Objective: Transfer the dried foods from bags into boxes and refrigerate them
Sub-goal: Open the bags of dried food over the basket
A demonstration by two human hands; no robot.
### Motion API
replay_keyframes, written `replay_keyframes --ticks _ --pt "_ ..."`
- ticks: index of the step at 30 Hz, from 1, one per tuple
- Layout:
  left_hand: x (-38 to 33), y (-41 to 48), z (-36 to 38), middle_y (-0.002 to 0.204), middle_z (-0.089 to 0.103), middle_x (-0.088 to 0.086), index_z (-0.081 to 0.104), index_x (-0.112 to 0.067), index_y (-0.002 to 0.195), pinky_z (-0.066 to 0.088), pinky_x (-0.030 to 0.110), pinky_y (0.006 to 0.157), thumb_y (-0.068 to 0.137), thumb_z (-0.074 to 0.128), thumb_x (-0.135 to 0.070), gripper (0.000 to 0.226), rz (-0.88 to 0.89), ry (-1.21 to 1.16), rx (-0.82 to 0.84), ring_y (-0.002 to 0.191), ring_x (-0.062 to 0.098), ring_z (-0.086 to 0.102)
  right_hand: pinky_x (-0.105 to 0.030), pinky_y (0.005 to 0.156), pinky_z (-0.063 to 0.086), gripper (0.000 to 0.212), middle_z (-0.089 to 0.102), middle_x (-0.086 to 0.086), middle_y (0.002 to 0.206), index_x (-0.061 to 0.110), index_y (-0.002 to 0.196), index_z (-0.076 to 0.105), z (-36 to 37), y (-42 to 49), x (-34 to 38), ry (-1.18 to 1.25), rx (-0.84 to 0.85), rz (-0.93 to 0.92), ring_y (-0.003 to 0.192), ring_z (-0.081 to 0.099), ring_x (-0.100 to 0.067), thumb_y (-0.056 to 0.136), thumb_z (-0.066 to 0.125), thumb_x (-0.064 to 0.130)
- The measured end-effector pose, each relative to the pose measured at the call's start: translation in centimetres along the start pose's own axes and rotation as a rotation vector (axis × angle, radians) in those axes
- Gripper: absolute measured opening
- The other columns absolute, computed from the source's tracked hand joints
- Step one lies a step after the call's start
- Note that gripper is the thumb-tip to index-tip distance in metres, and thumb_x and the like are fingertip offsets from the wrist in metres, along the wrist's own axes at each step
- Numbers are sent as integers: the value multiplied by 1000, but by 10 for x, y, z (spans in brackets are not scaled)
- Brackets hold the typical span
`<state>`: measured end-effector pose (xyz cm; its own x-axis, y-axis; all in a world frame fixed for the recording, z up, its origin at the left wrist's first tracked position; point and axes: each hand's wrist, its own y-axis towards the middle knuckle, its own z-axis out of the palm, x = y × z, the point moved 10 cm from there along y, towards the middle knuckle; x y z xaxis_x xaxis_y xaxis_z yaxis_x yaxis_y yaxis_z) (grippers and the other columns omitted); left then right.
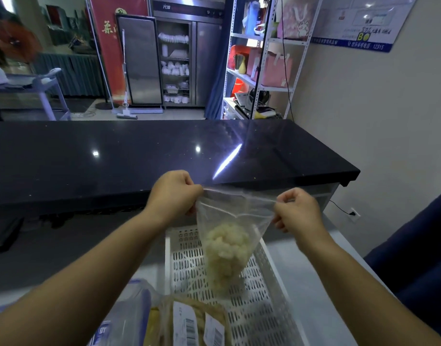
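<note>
Clear zip bag (235, 216) of pale dried lumps, hanging upright above white perforated basket (262, 308)

Clear bag (235, 216) between both hands, above white basket (264, 283)

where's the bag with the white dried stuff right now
In the head view the clear bag hangs centre frame, pinched at its top corners by the left hand and right hand, above the white perforated basket.
</note>
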<state>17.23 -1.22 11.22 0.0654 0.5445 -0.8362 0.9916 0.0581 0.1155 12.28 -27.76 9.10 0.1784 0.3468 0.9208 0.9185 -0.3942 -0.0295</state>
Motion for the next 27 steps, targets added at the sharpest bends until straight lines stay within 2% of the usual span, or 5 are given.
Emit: replay_keyframes --ticks 6,11,18,21,27 --pt "-7 7 8 55 67 10 57 -3 67 58 43 61 75 61 -15 15 16 59 62 49 24 64 -18 34 38 14 59 -9 54 9 79 53 -22 21 16 17 -45 -53 34 50 -8 78 51 -5" --pt "18 2 31 52 65 8 55 -10 62 56 39 58 78 68 -18 22 -68 106 187 46 19 58 -21 40 43 7 62 -9 61 8 84 56 -5 21 -6 -42 68 3 45 55 -12 81 60 2" --pt "22 -4 17 58 68 7 60 -7 66 57 41 60 80 67 -24 24 -71 114 153 51 21 62 -18 40 42 13 62 -8 65 6 88 57 15 16 9 -2 105 -85 43 52 -7 83 66 14" --pt "30 -12 9 57 68 4 61 -11 63 58 40 62 81 67 -23 23 -92 142 153 56 23 67 -19 44 45 16 62 -5 69 9 88 58 31 10 23 -34 122 -157 50 56 -7 83 69 19" --pt "84 -30 -30 60 69 3 65 -15 63 57 39 65 80 64 -27 20 -203 274 60 57 18 64 -15 40 42 9 62 -7 69 10 86 57 85 -11 35 -21 243 -200 41 53 -2 84 66 12"
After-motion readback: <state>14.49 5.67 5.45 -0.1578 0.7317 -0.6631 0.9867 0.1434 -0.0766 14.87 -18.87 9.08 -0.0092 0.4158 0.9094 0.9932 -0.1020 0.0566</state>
